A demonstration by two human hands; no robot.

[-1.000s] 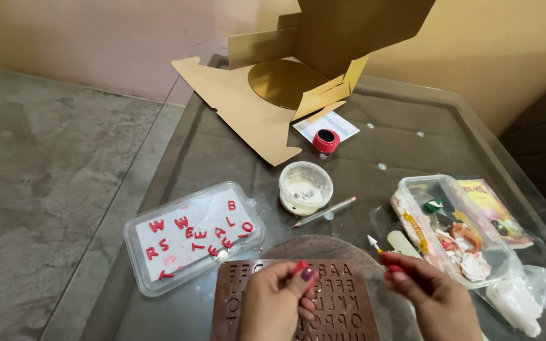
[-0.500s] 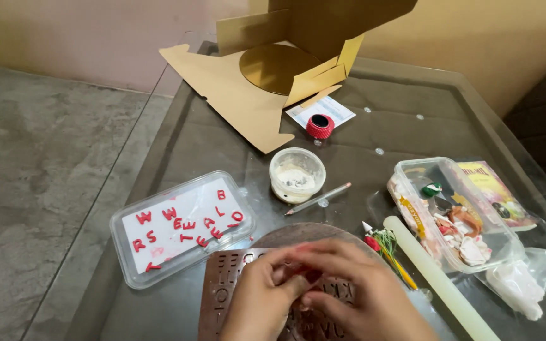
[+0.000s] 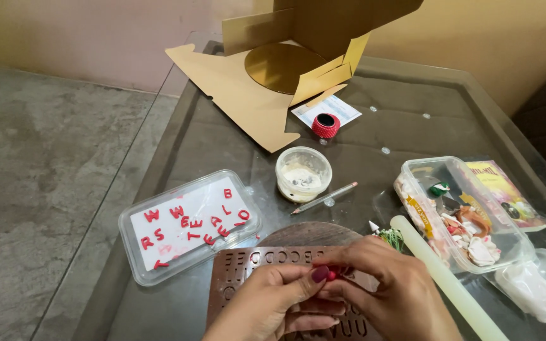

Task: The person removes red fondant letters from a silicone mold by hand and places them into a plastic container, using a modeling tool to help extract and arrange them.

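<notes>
A glass table (image 3: 222,145) carries folded cardboard (image 3: 248,95), a red cap (image 3: 326,125), a cup (image 3: 303,173), a pencil (image 3: 323,198), a letter tray (image 3: 188,224), a brown mould (image 3: 248,265), a rolling pin (image 3: 447,281) and a scrap tub (image 3: 459,211).

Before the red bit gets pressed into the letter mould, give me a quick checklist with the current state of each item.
1. Red piece pinched between both hands: ok.
2. Left hand and right hand over the brown letter mould: ok.
3. Mould flat on the glass table: ok.
4. Target cavity free: cannot tell, hands cover it.
5. Clear tray of finished red letters beside the mould: ok.
6. Rolling pin beside right hand: ok.
</notes>
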